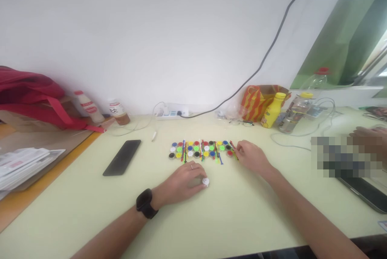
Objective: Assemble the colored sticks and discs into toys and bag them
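My left hand [186, 180] rests low over the table, with its thumb and fingers closed around a small white round piece [206, 182]. Farther right, my right hand [252, 157] has its fingers curled in, and the fingertips are at a bundle of thin coloured plastic sticks [232, 147]. Just beyond both hands lie small round pieces [196, 149] with red, blue, green, yellow, white and black tops, set in several groups. More thin coloured sticks [184, 152] lie between these groups. The undersides of my right fingers are hidden.
A black phone [122, 158] lies to the left. Along the wall stand bottles [273, 110], a striped bag [256, 99] and a power strip [172, 112] with cables. A red bag [30, 93] and papers [27, 166] are far left. Another person's hand [370, 140] shows at right.
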Demonstrator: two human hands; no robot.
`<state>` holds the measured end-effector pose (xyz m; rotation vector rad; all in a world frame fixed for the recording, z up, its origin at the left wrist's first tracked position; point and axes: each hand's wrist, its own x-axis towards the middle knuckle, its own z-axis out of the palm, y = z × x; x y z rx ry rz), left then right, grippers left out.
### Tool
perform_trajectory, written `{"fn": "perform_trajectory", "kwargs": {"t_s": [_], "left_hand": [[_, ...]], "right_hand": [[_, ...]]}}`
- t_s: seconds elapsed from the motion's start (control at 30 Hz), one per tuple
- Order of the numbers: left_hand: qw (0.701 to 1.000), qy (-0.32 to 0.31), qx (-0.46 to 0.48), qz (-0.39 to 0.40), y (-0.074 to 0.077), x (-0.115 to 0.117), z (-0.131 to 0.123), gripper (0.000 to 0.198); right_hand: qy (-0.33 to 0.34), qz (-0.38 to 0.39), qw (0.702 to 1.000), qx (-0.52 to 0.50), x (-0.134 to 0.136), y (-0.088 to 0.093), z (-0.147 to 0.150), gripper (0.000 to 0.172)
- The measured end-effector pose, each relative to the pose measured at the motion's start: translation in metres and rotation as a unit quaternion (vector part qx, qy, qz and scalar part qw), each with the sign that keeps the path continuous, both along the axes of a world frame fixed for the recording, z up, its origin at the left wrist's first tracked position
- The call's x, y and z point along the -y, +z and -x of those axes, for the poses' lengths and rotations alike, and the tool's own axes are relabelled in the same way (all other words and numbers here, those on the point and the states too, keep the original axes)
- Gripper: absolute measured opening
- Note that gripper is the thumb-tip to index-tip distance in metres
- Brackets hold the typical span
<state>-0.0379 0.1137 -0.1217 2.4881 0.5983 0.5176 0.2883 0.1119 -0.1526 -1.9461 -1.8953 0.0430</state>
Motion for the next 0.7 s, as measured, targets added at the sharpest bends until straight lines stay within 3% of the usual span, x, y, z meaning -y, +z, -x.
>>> {"fn": "perform_trajectory", "kwargs": {"t_s": [0.23,0.53,0.7], "left_hand": [[0.986,0.045,0.075,0.139,-0.006,-0.001,0.001,0.011],[0.970,0.045,0.086,0.223,0.005,0.010,-0.004,0.019],[0.956,0.058,0.099,0.270,0.001,0.009,-0.006,0.019]], "right_hand": [[-0.014,0.056,0.998,0.006,-0.001,0.000,0.006,0.012],[-0.045,0.099,0.994,0.017,0.000,0.007,0.010,0.013],[-0.046,0.108,0.993,0.017,0.000,0.007,0.010,0.013]]}}
